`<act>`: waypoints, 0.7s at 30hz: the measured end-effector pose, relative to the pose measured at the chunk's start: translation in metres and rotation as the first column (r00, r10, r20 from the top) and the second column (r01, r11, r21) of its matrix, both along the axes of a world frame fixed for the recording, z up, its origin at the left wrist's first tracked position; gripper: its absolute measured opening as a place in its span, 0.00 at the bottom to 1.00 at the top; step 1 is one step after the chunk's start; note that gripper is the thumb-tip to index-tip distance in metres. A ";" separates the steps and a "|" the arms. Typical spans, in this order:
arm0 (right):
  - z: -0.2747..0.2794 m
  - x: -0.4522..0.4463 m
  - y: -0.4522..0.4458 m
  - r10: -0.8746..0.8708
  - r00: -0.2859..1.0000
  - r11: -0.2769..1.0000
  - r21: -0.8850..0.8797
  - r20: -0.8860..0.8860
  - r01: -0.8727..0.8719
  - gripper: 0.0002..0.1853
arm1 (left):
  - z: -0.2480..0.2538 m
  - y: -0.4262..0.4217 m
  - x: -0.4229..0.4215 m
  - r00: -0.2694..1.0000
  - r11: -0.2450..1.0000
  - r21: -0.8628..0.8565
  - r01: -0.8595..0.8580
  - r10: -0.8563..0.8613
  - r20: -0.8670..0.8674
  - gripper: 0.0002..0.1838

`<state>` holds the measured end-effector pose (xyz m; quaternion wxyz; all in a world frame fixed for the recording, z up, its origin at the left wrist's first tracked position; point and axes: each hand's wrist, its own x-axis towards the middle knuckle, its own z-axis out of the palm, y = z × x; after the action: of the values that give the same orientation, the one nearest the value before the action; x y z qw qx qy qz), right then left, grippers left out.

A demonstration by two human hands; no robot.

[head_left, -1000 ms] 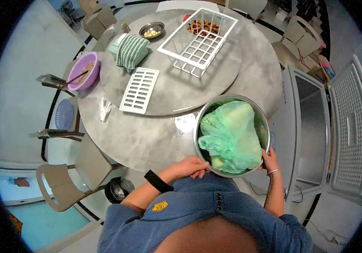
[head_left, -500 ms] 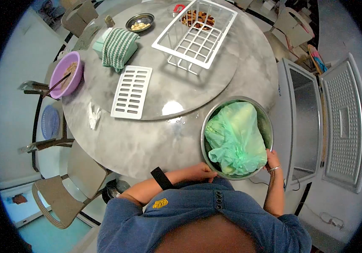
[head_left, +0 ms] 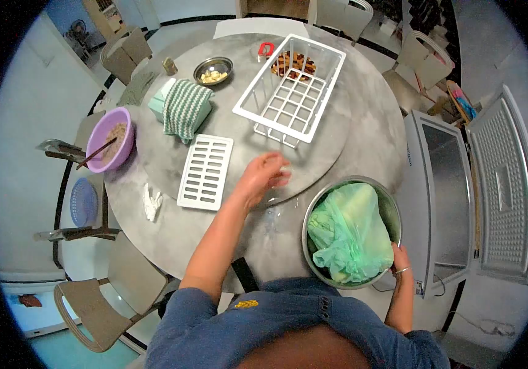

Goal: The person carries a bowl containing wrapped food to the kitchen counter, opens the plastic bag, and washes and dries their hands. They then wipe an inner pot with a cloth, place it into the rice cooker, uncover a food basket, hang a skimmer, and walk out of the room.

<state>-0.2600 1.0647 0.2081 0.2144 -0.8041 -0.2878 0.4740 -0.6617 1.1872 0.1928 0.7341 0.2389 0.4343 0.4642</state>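
Observation:
My right hand grips the right rim of a metal bowl at the near right edge of the table. In the bowl lies a green plastic bag with pale green contents. My left hand is raised over the table, holding nothing, its fingers apart and slightly blurred. It is between a white slotted tray and the near end of a white wire basket. The basket stands tilted on the round turntable.
The marble table also bears a cloth-covered box, a small metal bowl, a plate of dark red pieces and a crumpled white item. A purple basin is at left; an open freezer stands right.
My left hand has let go of the metal bowl's rim and reached forward over the table. My right hand still holds the bowl, which has shifted slightly right in view.

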 end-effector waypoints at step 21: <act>-0.008 0.008 -0.003 0.007 1.000 1.000 0.012 -0.009 -0.007 0.18 | -0.014 0.052 0.031 0.955 0.957 -0.034 -0.288 0.285 -0.086 0.23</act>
<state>-0.2519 1.0617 0.2004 0.2190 -0.7996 -0.2925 0.4765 -0.6305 1.2395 0.1791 0.6464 0.1747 0.5040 0.5456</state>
